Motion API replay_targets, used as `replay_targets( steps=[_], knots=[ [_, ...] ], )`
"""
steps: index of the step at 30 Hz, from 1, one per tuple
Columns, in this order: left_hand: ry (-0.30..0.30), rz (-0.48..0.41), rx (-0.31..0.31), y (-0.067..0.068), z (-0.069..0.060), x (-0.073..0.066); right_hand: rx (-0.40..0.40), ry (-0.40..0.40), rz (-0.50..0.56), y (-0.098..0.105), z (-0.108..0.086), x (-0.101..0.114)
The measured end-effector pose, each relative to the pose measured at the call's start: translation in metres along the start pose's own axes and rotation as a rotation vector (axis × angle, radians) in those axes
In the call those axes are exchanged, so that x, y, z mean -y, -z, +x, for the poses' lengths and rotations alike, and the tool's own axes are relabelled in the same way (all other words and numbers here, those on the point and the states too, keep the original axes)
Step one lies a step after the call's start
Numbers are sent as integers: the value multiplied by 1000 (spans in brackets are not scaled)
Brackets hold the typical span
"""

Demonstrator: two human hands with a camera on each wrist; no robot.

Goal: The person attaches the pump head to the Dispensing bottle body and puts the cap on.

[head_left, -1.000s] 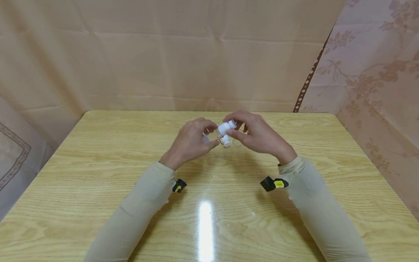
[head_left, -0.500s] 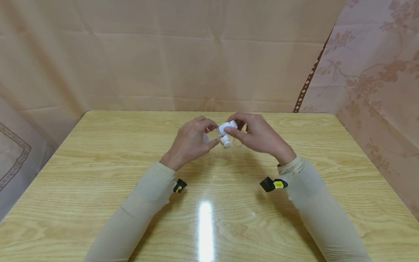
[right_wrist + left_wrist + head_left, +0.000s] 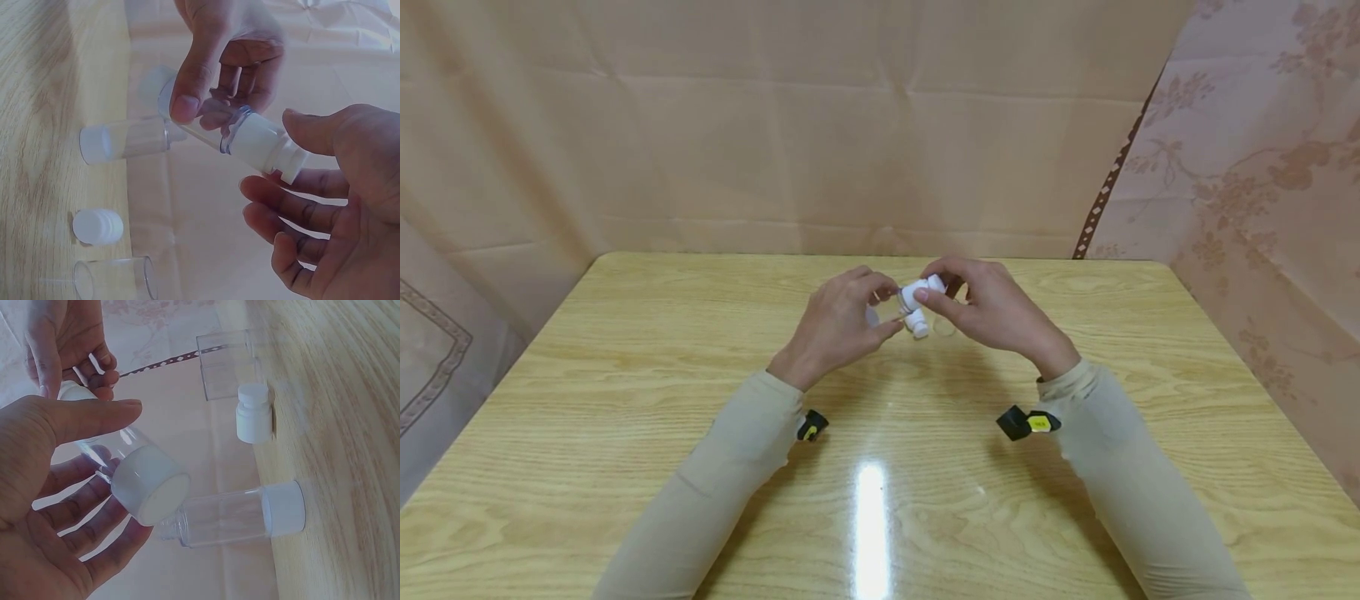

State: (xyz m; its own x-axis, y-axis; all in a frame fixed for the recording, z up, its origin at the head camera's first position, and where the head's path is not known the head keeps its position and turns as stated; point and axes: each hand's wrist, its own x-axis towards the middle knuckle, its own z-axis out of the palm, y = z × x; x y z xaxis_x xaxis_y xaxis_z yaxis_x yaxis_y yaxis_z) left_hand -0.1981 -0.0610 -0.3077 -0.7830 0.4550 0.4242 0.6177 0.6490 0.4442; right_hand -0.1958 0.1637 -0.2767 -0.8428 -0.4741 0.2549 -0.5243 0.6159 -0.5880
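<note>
My left hand [image 3: 841,329] holds a clear cylindrical bottle [image 3: 203,125] with a white base [image 3: 153,484], thumb on one side and fingers on the other. The bottle is tilted above the table. At its far end sits a white bottle top [image 3: 259,145], which looks like a pump head. My right hand [image 3: 996,307] pinches this top between thumb and fingers. Below stands a second clear bottle [image 3: 225,517] with a white base, mostly hidden by the left hand in the head view. Near it stands another white top [image 3: 917,323].
A clear cap [image 3: 228,369] stands on the table just past the loose white top. The wood-grain table [image 3: 880,392] reaches a beige cloth [image 3: 820,150] at the back. Black wrist cameras sit under both sleeves.
My right hand has shifted slightly to the right, and its thumb covers more of the white top. The left hand and the things on the table look unchanged.
</note>
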Motion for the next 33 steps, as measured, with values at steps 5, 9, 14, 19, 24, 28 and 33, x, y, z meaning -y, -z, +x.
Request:
replay_targets(
  steps=[5, 9, 14, 19, 24, 28, 33],
  knots=[
    [8, -15, 16, 0, 0, 0, 2, 14, 12, 2, -1, 0],
    [19, -54, 40, 0, 1, 0, 11, 47, 22, 3, -2, 0],
    [33, -114, 71, 0, 2, -1, 9, 102, 22, 3, -3, -2],
    [43, -144, 87, -1, 2, 0, 23, 138, 30, 3, -5, -3],
    [54, -150, 100, -1, 1, 0, 36, 145, 24, 3, -5, -2],
    [56, -145, 101, -1, 1, -1, 40, 140, 19, 2, -5, -1],
    [57, -120, 85, 0, 0, -1, 38, 126, 16, 2, -5, 0]
  ],
)
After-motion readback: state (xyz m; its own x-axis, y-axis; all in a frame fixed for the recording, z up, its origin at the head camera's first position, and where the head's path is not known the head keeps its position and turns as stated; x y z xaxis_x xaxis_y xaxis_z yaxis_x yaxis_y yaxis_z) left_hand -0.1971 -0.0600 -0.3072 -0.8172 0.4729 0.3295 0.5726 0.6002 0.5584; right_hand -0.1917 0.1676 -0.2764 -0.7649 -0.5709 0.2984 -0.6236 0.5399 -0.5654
